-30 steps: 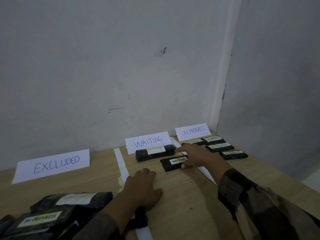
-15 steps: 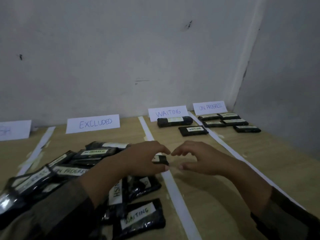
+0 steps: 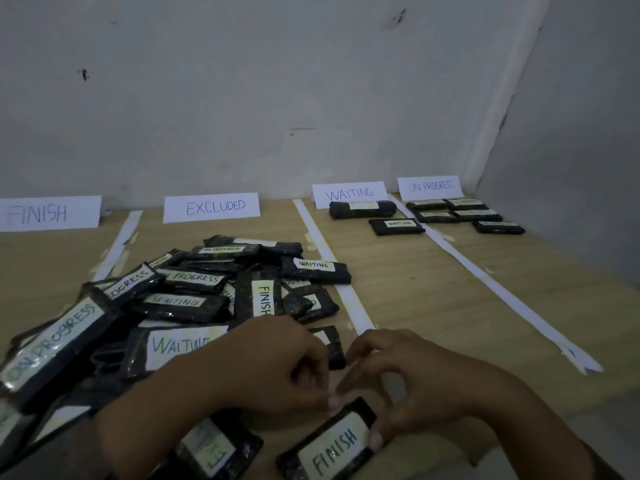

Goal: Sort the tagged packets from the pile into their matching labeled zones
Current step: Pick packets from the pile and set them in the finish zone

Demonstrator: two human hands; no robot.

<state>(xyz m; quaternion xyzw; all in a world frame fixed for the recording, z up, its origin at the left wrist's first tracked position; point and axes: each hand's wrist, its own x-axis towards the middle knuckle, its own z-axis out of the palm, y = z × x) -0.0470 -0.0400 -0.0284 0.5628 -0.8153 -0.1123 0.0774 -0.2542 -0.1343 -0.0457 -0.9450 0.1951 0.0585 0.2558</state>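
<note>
Right hand (image 3: 426, 386) pinched FINISH packet (image 3: 332, 445) at the near-right edge of pile (image 3: 180, 303); left hand (image 3: 249, 372) curled beside it, grip unclear. Needed clean lift, then carry to FINISH sign (image 3: 48, 213) far-left of pile.

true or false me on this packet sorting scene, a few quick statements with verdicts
1. Two packets lie before the waiting sign. True.
2. Three packets lie in the on progress zone. False: five packets lie before the on progress sign.
3. The right hand holds a packet tagged FINISH. True.
4. The pile sits before the finish sign. False: the pile sits before the excluded sign.
</note>
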